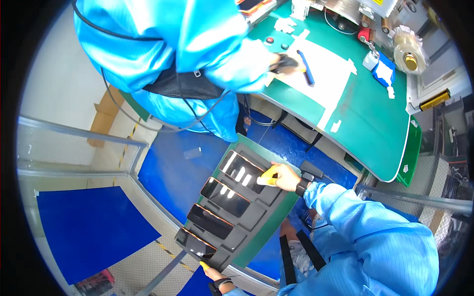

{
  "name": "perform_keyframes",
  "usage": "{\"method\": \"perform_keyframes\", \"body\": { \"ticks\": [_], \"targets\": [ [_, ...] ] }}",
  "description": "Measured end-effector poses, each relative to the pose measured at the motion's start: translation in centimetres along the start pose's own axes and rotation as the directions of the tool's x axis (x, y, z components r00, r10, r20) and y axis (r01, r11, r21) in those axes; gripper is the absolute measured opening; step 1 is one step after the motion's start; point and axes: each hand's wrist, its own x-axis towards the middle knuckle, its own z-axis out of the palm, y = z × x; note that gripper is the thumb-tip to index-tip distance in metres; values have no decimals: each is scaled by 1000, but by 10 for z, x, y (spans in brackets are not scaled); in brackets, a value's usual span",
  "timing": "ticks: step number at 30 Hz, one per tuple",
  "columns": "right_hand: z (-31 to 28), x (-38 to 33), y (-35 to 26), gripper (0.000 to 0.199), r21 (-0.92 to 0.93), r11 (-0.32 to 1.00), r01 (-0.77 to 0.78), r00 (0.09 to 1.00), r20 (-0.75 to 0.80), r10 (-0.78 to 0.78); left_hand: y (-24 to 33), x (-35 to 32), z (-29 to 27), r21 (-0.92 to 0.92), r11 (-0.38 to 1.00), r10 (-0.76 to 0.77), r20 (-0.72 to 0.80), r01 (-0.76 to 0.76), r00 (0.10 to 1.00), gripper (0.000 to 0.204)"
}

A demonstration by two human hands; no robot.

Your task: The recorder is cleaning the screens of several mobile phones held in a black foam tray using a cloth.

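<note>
A black compartment tray (240, 238) holds several dark smartphones with orange edges, side by side in a slanting row. My right hand (282, 177), with yellow finger cots, is closed at the right end of the farthest smartphone (242, 171); its fingertips partly cover that end. My left hand (213, 274) is at the tray's near corner, below the nearest smartphone (196, 243). A yellow-covered fingertip presses on the tray's edge there, while the other fingers are mostly hidden. Two more smartphones, one reflecting bright lights (225, 197) and one darker (211, 221), lie between.
Beneath the tray is a green board (264, 231). A co-worker in a blue gown (163, 29) works at a green-topped bench (368, 129) with a white sheet (326, 74) and a blue pen (306, 68). Metal-framed mesh panels (79, 148) stand at left, near a blue sheet (94, 232).
</note>
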Motion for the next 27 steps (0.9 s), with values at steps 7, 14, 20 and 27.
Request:
{"method": "perform_keyframes", "body": {
  "ticks": [7,14,20,27],
  "targets": [
    [-5,-13,-1,24,214,974,70,996,-61,-58,-23,-3,24,222,910,386,-149,-349,911,50],
    [-51,-81,10,22,343,933,113,985,-164,-59,14,-95,157,176,846,453,260,-503,853,49],
    [-134,-187,3,20,416,907,55,903,-408,133,28,-160,243,151,849,341,574,-506,745,49],
    [-226,-296,51,22,434,893,123,655,-712,255,33,-207,316,165,858,235,716,-486,658,48]
  ]
}}
